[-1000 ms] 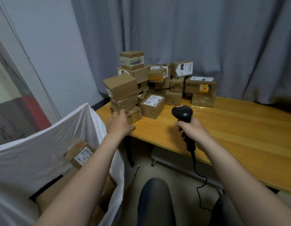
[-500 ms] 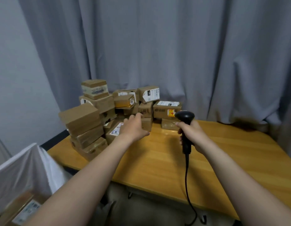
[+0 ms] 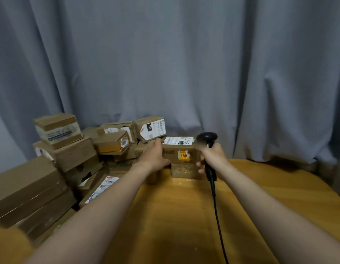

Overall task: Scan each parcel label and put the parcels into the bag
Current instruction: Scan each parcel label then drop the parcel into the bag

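At frame centre, the left hand [image 3: 155,157] grips the left end of a brown cardboard parcel with white top label and red-yellow sticker [image 3: 179,151]. The parcel sits on 1 tape-wrapped lower box [image 3: 184,171]. The right hand [image 3: 213,155] is closed around a black corded handheld scanner [image 3: 207,139]. The bag is out of view. A 1-handed pull may tip the parcel or drag neighbouring cartons [image 3: 150,128].

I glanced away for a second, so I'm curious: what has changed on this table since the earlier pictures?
The left hand reached forward to the back of the pile and now grips the parcel with the yellow sticker by its left end. The right hand carried the scanner forward to that parcel's right end. Its grip on the scanner and the rest of the pile stayed the same.
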`<control>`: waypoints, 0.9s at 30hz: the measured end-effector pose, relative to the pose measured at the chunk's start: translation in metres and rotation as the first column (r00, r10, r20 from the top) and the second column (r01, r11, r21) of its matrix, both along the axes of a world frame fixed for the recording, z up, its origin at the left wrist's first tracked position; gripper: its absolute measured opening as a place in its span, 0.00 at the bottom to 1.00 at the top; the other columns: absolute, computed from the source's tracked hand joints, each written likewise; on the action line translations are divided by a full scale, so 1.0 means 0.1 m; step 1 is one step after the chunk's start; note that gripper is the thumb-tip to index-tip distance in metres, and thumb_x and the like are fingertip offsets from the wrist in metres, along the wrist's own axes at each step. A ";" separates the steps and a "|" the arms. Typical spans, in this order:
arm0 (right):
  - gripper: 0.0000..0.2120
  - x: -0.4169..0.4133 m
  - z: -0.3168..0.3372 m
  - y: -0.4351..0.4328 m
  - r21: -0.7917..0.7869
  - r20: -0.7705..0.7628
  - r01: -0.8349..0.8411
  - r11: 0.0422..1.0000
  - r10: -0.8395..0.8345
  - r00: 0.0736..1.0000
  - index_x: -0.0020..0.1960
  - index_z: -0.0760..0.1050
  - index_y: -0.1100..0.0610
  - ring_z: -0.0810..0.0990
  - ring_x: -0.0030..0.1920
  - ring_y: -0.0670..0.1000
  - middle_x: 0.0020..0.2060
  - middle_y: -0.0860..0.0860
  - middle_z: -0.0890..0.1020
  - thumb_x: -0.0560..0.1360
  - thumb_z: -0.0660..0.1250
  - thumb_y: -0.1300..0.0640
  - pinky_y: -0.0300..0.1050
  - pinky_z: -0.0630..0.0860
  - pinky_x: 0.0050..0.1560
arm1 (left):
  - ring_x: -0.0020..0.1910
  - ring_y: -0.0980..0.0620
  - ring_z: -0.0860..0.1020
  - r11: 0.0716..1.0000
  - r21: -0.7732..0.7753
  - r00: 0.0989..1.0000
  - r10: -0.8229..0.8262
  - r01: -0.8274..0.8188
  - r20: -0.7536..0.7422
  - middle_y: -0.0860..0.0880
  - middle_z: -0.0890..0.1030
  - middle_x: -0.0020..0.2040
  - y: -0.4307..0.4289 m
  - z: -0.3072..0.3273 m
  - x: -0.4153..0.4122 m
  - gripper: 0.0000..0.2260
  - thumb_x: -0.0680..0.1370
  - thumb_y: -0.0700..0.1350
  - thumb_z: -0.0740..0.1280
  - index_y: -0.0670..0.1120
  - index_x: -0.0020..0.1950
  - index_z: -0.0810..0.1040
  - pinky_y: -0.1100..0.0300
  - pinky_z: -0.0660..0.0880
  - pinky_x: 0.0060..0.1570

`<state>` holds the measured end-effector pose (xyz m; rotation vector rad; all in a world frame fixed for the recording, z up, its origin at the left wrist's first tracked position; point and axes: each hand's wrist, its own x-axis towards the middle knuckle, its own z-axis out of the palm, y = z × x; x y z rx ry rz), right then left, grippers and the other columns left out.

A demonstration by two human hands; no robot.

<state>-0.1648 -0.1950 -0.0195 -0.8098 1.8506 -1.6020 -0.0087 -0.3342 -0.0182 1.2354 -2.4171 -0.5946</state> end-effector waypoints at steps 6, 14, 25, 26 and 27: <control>0.11 -0.25 -0.28 -0.42 0.043 0.030 0.043 0.998 -0.044 0.999 0.58 0.75 0.56 0.86 0.39 0.55 0.44 0.58 0.83 0.80 0.70 0.53 0.51 0.84 0.36 | 0.69 0.44 0.73 0.997 0.026 0.998 0.068 -0.068 -0.009 0.45 0.71 0.71 -0.49 -0.17 -0.27 0.34 0.74 0.46 0.77 0.49 0.75 0.64 0.46 0.74 0.68; 0.04 -0.23 -0.50 -0.61 0.006 0.017 0.080 0.997 -0.080 0.997 0.52 0.74 0.52 0.84 0.38 0.55 0.45 0.59 0.83 0.81 0.69 0.55 0.54 0.85 0.38 | 0.61 0.47 0.78 0.984 0.176 0.994 0.040 -0.022 -0.101 0.48 0.74 0.67 -0.63 -0.36 -0.44 0.32 0.76 0.44 0.75 0.49 0.75 0.63 0.48 0.80 0.59; 0.06 -0.08 -0.27 -0.30 -0.006 -0.106 0.167 0.986 -0.167 0.980 0.56 0.73 0.52 0.83 0.29 0.55 0.39 0.57 0.85 0.82 0.67 0.52 0.55 0.86 0.34 | 0.39 0.51 0.84 0.921 0.379 0.940 0.048 0.089 -0.338 0.44 0.76 0.67 -0.27 -0.39 -0.31 0.39 0.77 0.38 0.74 0.50 0.82 0.56 0.64 0.75 0.28; 0.06 -0.04 -0.22 -0.24 -0.028 -0.115 0.175 0.984 -0.177 0.977 0.56 0.72 0.51 0.84 0.28 0.55 0.39 0.57 0.85 0.82 0.67 0.52 0.56 0.86 0.33 | 0.40 0.50 0.84 0.906 0.412 0.925 0.069 0.099 -0.374 0.44 0.76 0.67 -0.21 -0.37 -0.27 0.38 0.77 0.38 0.73 0.50 0.82 0.57 0.63 0.77 0.29; 0.06 0.00 -0.16 -0.16 -0.049 -0.122 0.175 0.983 -0.179 0.976 0.56 0.72 0.51 0.84 0.28 0.56 0.39 0.58 0.85 0.82 0.67 0.52 0.55 0.85 0.32 | 0.42 0.49 0.85 0.886 0.451 0.903 0.100 0.111 -0.418 0.44 0.74 0.68 -0.13 -0.34 -0.23 0.38 0.77 0.38 0.73 0.51 0.82 0.57 0.61 0.79 0.31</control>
